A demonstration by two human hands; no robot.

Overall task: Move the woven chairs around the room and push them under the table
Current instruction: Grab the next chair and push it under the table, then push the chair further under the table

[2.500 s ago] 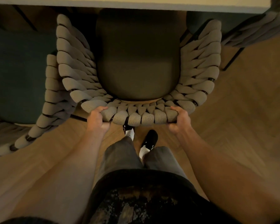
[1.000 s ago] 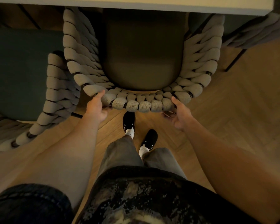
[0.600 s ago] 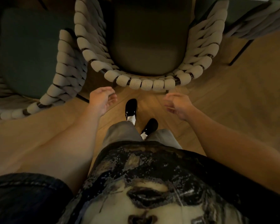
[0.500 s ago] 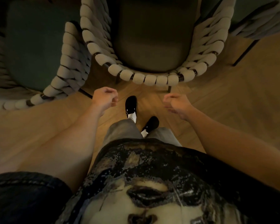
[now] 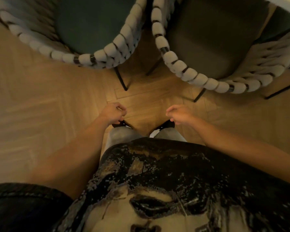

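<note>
Two chairs stand side by side on a herringbone wood floor (image 5: 40,101): the left chair (image 5: 97,57), with chunky rope weave and a dark green seat, and the right chair (image 5: 191,76), cut off at the frame's top. Below them, apart from both, the left hand (image 5: 113,113) and right hand (image 5: 180,115) hang loosely curled, holding nothing. The picture is blurred.
</note>
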